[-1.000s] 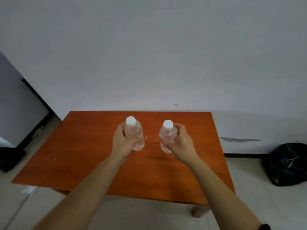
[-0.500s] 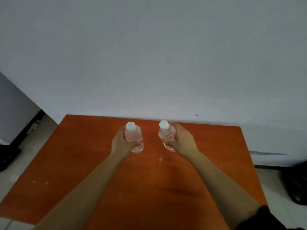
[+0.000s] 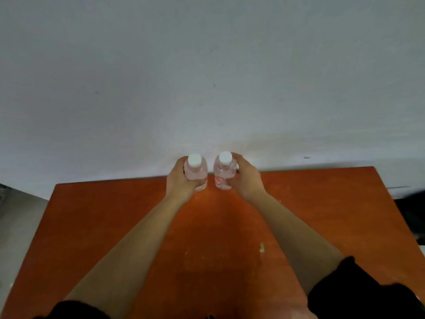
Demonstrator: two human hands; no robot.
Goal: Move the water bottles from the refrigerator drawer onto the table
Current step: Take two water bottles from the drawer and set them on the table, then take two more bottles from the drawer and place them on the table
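Observation:
Two small clear water bottles with white caps stand upright side by side at the far edge of the orange-brown table (image 3: 115, 226), close to the wall. My left hand (image 3: 181, 180) grips the left bottle (image 3: 198, 173) from its left side. My right hand (image 3: 245, 179) grips the right bottle (image 3: 222, 174) from its right side. A narrow gap separates the bottles. Whether their bases touch the tabletop I cannot tell. The refrigerator drawer is out of view.
A plain grey-white wall (image 3: 207, 77) rises right behind the table's far edge. A dark bag-like shape (image 3: 411, 215) lies on the floor past the table's right edge. Pale floor (image 3: 20, 217) shows at the left. A small white fleck (image 3: 261, 247) marks the tabletop.
Both hands have carried the bottles forward, from over the table's middle to its far edge by the wall. The bottles are closer together, and I have stepped nearer the table.

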